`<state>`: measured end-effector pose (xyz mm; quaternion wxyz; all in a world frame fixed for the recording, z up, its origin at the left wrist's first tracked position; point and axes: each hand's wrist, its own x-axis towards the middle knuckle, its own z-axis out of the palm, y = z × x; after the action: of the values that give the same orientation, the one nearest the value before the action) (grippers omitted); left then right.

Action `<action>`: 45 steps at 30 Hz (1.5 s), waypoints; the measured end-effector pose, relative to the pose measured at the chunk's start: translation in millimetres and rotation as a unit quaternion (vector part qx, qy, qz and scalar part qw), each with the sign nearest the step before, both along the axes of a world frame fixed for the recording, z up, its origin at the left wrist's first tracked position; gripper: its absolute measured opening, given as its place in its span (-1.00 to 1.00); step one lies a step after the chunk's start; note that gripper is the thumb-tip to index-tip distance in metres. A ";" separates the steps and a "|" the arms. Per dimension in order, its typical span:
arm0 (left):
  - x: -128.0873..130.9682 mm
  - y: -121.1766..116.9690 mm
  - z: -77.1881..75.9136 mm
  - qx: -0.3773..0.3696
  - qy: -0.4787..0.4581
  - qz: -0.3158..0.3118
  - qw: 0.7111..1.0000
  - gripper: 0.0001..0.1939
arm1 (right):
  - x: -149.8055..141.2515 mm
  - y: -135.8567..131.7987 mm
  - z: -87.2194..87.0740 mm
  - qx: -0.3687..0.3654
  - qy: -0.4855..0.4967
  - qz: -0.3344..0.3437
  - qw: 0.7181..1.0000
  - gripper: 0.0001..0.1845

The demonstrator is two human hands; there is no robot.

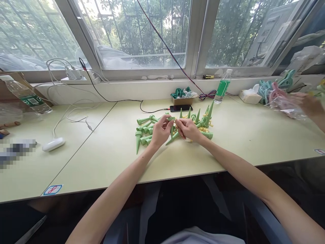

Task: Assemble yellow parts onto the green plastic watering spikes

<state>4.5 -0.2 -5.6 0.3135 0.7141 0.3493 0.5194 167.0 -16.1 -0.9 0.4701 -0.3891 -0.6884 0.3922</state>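
Observation:
My left hand (160, 130) pinches the wide top end of a green plastic cone spike (172, 130) that hangs point down between both hands. My right hand (188, 129) is closed beside it, its fingertips touching the same spike near the top. Several finished green spikes (143, 130) lie on their sides to the left of my hands. More green spikes (205, 118) stand or lean in a heap on the right, mixed with small yellow parts (203, 129). All of this rests on the pale green table (114, 152).
A black phone (181, 108) on a cable lies behind the heap, by a small cardboard box (182, 100). A green-labelled bottle (222, 87) stands by the window. Another person's hand (308, 103) works at the far right near plastic clips. A white charger (53, 144) lies left.

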 end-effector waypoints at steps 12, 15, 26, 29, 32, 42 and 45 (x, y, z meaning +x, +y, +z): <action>1.0 1.4 6.4 -0.053 -0.040 0.010 0.998 -0.58 | 1.8 1.7 2.3 0.056 -0.026 -0.042 0.997 -0.52; 1.5 3.0 7.2 -0.114 -0.088 0.005 0.990 -0.59 | 3.1 0.3 3.8 0.089 -0.032 -0.090 0.991 -0.56; -2.3 2.9 16.3 -0.389 -0.157 -0.127 0.899 -0.38 | 3.6 0.1 2.5 0.198 -0.126 -0.063 0.970 -0.69; -4.1 3.2 16.3 -0.410 -0.174 -0.167 0.880 -0.44 | 3.9 0.8 1.3 0.194 -0.125 -0.062 0.971 -0.70; -6.3 4.7 13.5 -0.414 -0.188 -0.196 0.869 -0.51 | 4.4 1.6 0.6 0.191 -0.123 -0.065 0.972 -0.70; -7.7 4.7 11.3 -0.361 -0.160 -0.222 0.892 -0.56 | 5.6 2.4 -0.2 0.156 -0.106 -0.068 0.980 -0.66; -8.5 4.0 11.2 -0.345 -0.152 -0.224 0.899 -0.56 | 5.3 1.8 0.1 0.143 -0.099 -0.066 0.982 -0.65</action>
<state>-4.1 3.8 5.6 0.6975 0.5331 0.2853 0.3846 172.3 -14.3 -0.7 0.4756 -0.3995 -0.7531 0.2170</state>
